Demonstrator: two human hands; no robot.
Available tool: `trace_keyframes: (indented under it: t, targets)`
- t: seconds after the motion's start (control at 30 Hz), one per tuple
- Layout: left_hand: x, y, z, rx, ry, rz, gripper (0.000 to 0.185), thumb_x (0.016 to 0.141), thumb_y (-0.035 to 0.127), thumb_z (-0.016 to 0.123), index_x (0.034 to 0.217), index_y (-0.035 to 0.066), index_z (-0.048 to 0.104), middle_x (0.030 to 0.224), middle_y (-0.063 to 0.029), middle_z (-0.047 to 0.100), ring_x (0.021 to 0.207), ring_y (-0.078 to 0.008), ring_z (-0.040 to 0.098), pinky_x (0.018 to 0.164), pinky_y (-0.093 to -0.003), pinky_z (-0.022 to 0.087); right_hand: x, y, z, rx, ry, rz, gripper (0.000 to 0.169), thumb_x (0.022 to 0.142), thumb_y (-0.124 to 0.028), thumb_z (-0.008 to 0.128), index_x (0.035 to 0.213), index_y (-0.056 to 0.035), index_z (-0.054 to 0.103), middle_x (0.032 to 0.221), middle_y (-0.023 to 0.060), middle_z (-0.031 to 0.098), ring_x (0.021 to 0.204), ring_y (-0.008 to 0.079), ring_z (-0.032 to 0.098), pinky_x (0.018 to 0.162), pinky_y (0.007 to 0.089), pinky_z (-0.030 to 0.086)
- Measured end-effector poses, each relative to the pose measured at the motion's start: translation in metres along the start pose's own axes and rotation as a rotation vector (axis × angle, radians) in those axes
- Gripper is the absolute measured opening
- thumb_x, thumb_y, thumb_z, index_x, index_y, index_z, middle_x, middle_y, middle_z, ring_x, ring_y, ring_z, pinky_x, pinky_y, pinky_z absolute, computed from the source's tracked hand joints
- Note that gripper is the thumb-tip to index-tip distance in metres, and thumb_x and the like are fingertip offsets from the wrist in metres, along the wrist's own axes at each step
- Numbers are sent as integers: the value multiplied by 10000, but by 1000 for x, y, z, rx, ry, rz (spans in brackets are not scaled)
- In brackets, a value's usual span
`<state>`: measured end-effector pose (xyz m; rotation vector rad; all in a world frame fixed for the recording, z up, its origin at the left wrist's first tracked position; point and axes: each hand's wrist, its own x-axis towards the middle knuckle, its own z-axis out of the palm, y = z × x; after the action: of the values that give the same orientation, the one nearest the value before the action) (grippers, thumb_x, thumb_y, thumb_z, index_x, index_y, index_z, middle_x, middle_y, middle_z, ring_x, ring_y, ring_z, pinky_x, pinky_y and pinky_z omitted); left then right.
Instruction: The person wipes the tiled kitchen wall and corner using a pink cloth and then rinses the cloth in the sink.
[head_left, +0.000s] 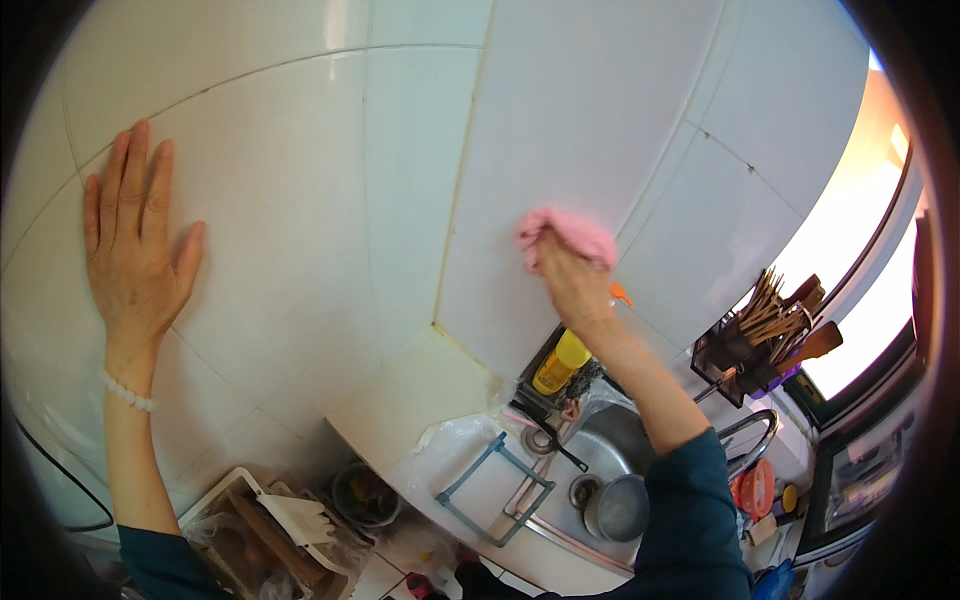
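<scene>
My right hand (574, 281) grips a bunched pink cloth (577, 234) and presses it against the pale tiled wall (547, 135) beside the corner. The cloth and fingers are slightly blurred, and my fingertips are partly hidden in its folds. Over on the left, my left hand (139, 247) lies flat on the white wall tiles (270, 180), fingers spread and holding nothing. A white bead bracelet (129, 394) circles that wrist. Below my right forearm stands a yellow bottle (561, 364) in a dark rack at the sink's back edge.
A steel sink (611, 431) holds a metal pot (619, 508). A blue-grey frame (471, 471) spans the counter beside it. At right are a chopstick holder (742, 345), a curved faucet (769, 427) and a bright window (862, 300). A crate (214, 499) sits low at left.
</scene>
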<state>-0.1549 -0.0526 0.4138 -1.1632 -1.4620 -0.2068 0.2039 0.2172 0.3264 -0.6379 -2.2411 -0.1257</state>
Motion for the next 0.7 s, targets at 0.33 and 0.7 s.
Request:
trace_keyframes:
  t: [0.33,0.7]
  targets:
    - [7,3,-8,-32,-7,-15,745,794,210,657,1456,101,333,1541,-76,277,1427,-232,245,1151,-437,216,-81,34,119,-452,64,-369,150,896,-161,494,996,-83,573,883,14,599,708,112,591,561,237,464]
    - [7,-1,-8,-40,30,-17,779,770,204,687,1458,111,334,1541,-67,278,1426,-220,248,1158,-421,199,132,2,-70,-814,366,-257,469,813,-144,611,1268,-76,518,1291,8,526,1169,159,507,630,279,470]
